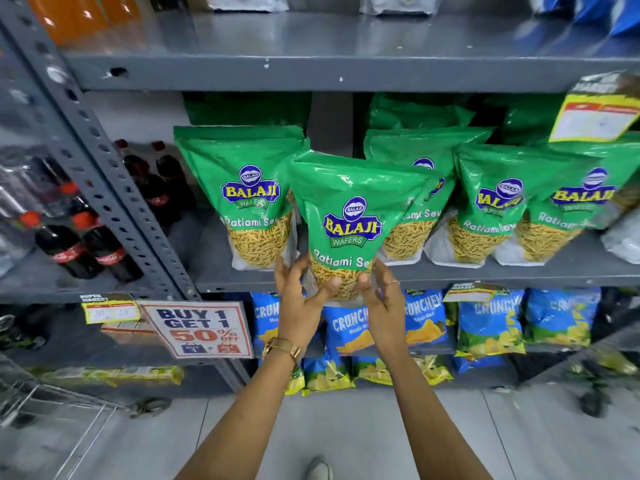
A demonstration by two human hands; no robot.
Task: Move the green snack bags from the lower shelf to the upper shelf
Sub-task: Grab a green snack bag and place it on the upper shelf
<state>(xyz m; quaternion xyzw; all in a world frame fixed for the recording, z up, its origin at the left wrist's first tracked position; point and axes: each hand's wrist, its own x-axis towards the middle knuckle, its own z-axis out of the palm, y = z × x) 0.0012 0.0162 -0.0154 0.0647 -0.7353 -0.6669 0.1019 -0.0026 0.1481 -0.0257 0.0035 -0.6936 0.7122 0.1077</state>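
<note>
Cradling a green snack bag at centre frame, left hand and right hand clasp its base; light, crinkly, probably slippery.

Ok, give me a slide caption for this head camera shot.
Both hands, left hand and right hand, lift a green snack bag off the lower shelf.

Green bags "BALAJI WAFERS Ratlami Sev", sign "BUY 1 GET 1 50% OFF"
</note>
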